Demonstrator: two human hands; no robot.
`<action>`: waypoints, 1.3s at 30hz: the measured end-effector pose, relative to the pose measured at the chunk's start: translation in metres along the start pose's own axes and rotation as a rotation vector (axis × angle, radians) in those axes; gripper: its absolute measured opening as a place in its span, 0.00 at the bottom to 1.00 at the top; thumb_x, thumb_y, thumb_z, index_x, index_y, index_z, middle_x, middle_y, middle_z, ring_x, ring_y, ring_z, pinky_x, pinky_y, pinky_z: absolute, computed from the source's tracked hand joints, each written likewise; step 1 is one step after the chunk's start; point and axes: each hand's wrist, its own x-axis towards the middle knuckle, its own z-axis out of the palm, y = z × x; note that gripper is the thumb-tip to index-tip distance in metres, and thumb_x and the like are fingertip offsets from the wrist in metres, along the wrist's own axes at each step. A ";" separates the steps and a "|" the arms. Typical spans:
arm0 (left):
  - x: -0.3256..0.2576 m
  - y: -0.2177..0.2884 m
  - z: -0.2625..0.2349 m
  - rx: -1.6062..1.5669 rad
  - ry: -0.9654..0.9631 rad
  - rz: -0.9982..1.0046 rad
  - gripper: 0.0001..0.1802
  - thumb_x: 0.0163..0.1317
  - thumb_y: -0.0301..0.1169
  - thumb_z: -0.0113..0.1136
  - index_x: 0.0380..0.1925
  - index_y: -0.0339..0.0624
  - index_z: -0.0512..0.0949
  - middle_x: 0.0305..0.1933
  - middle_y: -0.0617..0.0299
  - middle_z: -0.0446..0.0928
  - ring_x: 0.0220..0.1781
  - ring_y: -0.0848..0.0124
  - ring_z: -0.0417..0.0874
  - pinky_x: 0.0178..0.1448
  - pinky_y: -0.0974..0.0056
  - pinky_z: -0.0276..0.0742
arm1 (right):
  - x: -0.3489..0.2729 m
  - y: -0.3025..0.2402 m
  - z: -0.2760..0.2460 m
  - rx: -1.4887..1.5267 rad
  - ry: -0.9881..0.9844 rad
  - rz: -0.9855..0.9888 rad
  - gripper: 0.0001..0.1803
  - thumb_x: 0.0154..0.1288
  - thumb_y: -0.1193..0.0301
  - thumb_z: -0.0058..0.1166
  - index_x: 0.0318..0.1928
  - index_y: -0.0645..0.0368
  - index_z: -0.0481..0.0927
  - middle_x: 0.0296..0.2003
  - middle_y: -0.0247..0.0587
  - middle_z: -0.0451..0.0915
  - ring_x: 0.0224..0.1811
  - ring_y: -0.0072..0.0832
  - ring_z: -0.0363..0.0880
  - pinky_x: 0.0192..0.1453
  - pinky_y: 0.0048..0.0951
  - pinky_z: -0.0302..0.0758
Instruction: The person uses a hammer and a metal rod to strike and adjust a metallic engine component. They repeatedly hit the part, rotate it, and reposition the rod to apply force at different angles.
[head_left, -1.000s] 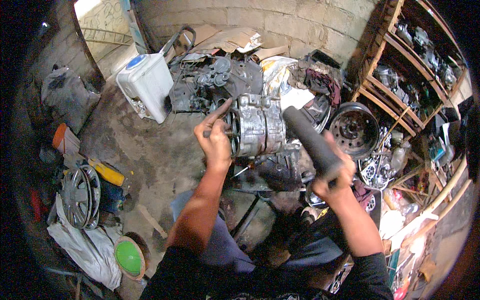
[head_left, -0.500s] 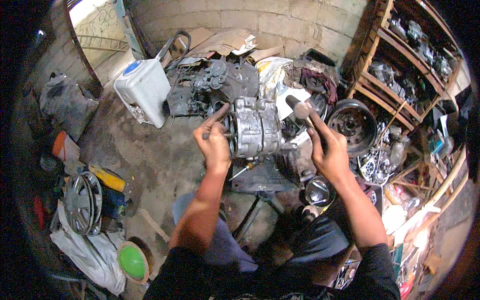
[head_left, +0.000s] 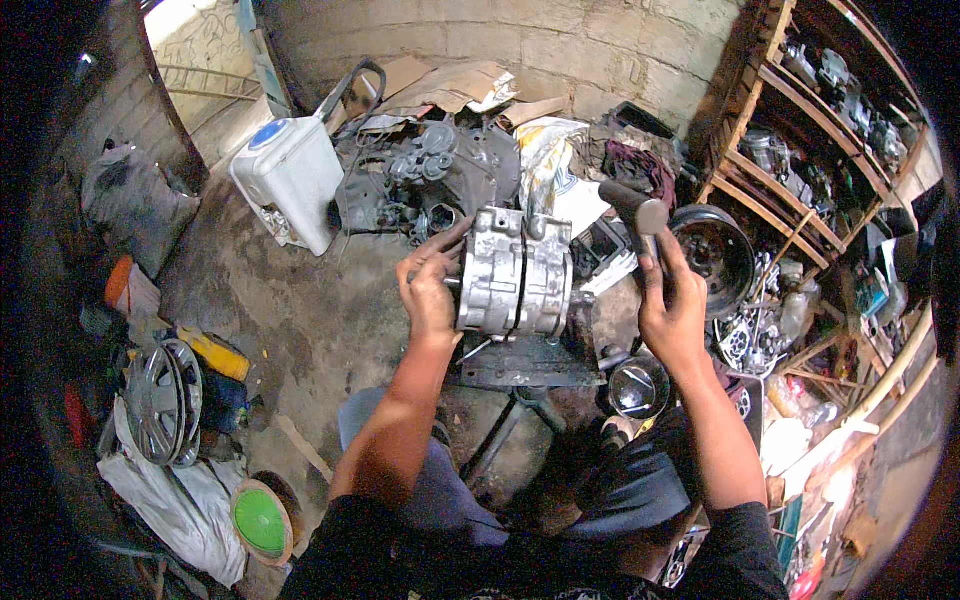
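A silvery metal compressor (head_left: 515,270), cylindrical and split by a dark seam round its middle, is in front of me above a small dark metal stand (head_left: 530,368). My left hand (head_left: 430,290) is closed at its left end, round a short dark rod-like part there, with the index finger stretched along the housing. In my right hand (head_left: 675,310) is a hammer (head_left: 625,203), its dark head raised to the right of the compressor, apart from it. The palm hides most of the hammer's handle. A round bowl (head_left: 638,388) with small parts stands right of the metal stand.
Behind lie a greasy engine part (head_left: 435,160) and a white jerrycan (head_left: 290,180). A wheel rim (head_left: 715,260) and wooden shelves (head_left: 770,170) full of metal parts are at right. Wheel covers (head_left: 165,405) and a green-centred round object (head_left: 260,518) lie at left.
The compressor has shifted slightly right and down and turned a little, with my left hand on its end. My right hand has moved the hammer a little to the right.
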 end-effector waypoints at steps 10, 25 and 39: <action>0.002 0.002 0.005 -0.035 -0.136 0.186 0.31 0.51 0.37 0.47 0.49 0.23 0.77 0.48 0.46 0.81 0.46 0.60 0.84 0.55 0.58 0.79 | 0.006 -0.027 -0.006 0.417 -0.156 0.683 0.27 0.67 0.49 0.55 0.27 0.63 0.77 0.20 0.28 0.71 0.24 0.17 0.66 0.28 0.29 0.64; -0.001 0.017 0.011 0.139 -0.200 0.335 0.36 0.40 0.38 0.50 0.49 0.22 0.78 0.46 0.41 0.82 0.46 0.57 0.84 0.57 0.60 0.77 | -0.006 -0.038 0.016 0.913 -0.481 0.574 0.33 0.53 0.64 0.72 0.55 0.68 0.72 0.41 0.40 0.81 0.40 0.26 0.81 0.46 0.30 0.79; -0.002 0.009 0.029 -0.570 -0.371 -0.620 0.33 0.70 0.54 0.42 0.60 0.36 0.72 0.51 0.54 0.80 0.50 0.62 0.82 0.59 0.58 0.76 | -0.005 -0.032 0.011 0.553 -0.338 0.071 0.48 0.32 0.75 0.75 0.62 0.62 0.70 0.64 0.46 0.70 0.68 0.37 0.67 0.71 0.38 0.64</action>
